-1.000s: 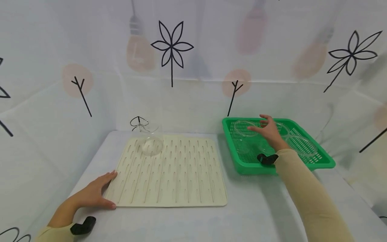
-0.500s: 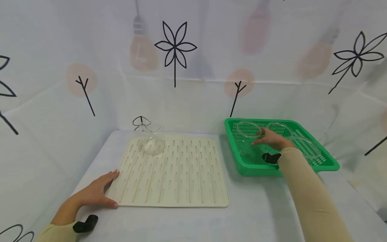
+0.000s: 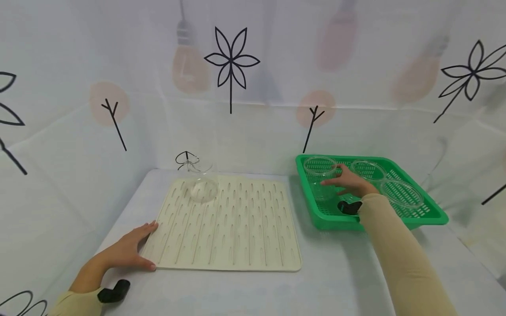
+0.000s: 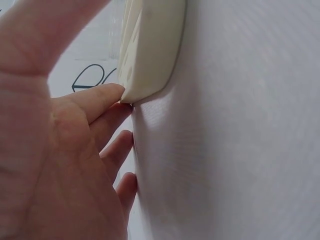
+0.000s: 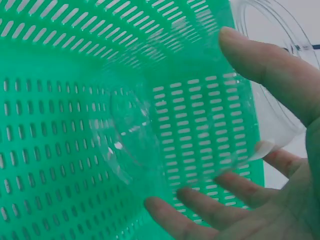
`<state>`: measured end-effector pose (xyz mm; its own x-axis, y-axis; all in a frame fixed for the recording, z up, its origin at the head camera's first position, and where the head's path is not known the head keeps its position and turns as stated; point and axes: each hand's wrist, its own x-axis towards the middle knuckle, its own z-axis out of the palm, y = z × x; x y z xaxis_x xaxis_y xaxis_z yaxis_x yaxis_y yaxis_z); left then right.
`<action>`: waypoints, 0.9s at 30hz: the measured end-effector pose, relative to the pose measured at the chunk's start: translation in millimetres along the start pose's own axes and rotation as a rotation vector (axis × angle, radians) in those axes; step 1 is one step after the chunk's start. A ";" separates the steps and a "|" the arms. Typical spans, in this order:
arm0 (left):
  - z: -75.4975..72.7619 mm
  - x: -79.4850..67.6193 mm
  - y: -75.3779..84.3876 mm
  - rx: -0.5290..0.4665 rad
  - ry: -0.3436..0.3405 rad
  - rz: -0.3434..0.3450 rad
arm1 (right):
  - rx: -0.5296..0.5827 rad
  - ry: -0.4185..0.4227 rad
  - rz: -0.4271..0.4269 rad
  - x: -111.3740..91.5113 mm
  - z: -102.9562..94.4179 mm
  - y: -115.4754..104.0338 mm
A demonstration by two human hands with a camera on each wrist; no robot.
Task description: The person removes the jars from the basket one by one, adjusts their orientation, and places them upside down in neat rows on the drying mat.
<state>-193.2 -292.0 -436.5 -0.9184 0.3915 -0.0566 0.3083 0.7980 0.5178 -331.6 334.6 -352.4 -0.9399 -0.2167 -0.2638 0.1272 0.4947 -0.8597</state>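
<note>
My right hand (image 3: 349,182) reaches into the green basket (image 3: 340,224) and holds a clear cup (image 3: 318,180) by its side. In the right wrist view, thumb and fingers (image 5: 220,200) curve round the cup's see-through wall, its base tilted toward the basket floor. My left hand (image 3: 124,252) rests at the left edge of the cream ridged mat (image 3: 225,228), thumb near the front corner and fingers spread. From the left wrist, fingertips (image 4: 112,92) touch the mat's edge. Another clear cup (image 3: 203,188) stands upright on the mat's back left.
Two more clear cups (image 3: 369,170) (image 3: 401,193) stand in the basket, beyond and right of my right hand. A white cloth (image 3: 316,276) covers the table, and a printed curtain (image 3: 253,131) hangs behind it.
My right hand has lowered into the basket and taken hold of the left cup, which has shifted slightly left and up. My left hand stays at the mat's edge.
</note>
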 end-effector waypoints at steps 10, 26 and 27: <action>1.6 -0.3 -2.4 0.000 -0.001 -0.005 | -0.027 0.082 -0.044 -4.0 -0.9 -8.6; 1.0 -1.2 2.1 -0.012 -0.001 0.001 | -0.112 0.149 -0.095 -26.9 3.2 -39.1; 1.0 -1.6 2.4 -0.014 -0.001 0.004 | -0.118 0.160 -0.098 -28.0 4.6 -40.1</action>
<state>-190.7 -290.3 -436.0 -0.9168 0.3954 -0.0555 0.3087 0.7901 0.5295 -308.9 316.9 -312.6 -0.9854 -0.1368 -0.1010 0.0040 0.5748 -0.8183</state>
